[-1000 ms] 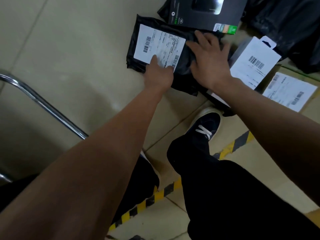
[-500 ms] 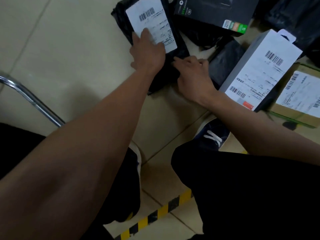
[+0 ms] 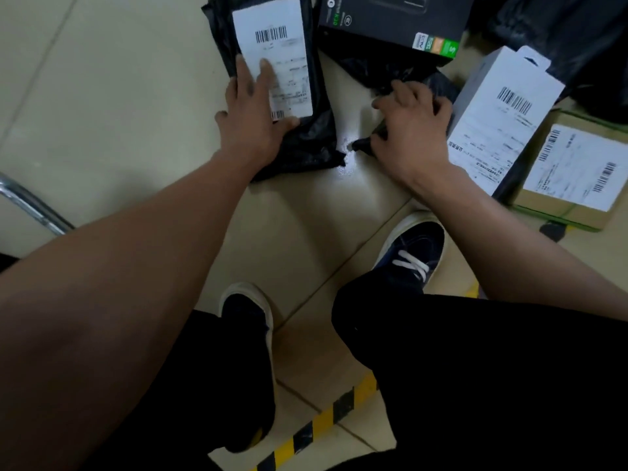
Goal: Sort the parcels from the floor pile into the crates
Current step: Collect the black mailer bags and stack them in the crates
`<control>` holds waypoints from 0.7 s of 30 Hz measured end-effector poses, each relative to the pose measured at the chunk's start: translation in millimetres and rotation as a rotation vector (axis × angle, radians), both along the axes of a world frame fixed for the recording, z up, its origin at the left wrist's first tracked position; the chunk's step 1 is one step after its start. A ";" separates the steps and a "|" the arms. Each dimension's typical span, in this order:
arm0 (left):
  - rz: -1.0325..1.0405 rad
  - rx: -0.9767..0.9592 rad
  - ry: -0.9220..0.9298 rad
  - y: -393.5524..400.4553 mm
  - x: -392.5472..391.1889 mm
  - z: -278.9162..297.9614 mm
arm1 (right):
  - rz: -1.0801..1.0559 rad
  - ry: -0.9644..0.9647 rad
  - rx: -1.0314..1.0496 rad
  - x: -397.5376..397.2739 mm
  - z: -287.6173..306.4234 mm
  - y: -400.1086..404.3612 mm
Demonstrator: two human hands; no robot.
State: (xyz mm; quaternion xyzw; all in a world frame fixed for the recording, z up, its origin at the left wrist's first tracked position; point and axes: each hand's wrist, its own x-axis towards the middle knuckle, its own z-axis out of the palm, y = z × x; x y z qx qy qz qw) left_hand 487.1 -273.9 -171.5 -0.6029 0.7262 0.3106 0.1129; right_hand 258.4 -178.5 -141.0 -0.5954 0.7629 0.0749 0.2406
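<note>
Left hand (image 3: 253,117) lies flat, fingers straight, on black poly mailer (image 3: 306,144) on the floor, fingertips on its white label (image 3: 275,56); right hand (image 3: 411,130) curls its fingers onto a second black bag (image 3: 438,90) just right of it. White box (image 3: 506,117) and cardboard box (image 3: 571,175) lie right of the hands; dark retail box (image 3: 390,18) above; no crates in view.

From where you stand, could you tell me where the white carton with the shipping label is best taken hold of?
Grip the white carton across its two long edges near the middle, coming from above. It lies label up, propped at a slant, so the broad face is open. Its right edge sits against the brown cardboard box, and the right hand crowds the left edge, so that hand should probably clear first.
</note>
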 end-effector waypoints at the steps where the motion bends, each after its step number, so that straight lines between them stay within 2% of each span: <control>1: -0.019 0.005 0.012 -0.1 6.4 -1.4 | -0.016 0.010 0.007 -1.8 0.5 0.1; 8: -0.137 0.035 0.036 1.9 20.2 -1.4 | -0.080 0.099 0.086 -23.7 -1.1 15.9; 14: -0.190 -0.126 -0.009 20.0 -9.1 1.4 | -0.199 0.098 0.051 -39.8 -7.2 20.8; 21: -0.210 -0.109 -0.095 26.7 -25.9 -6.8 | -0.184 0.113 -0.037 -45.7 -4.9 15.6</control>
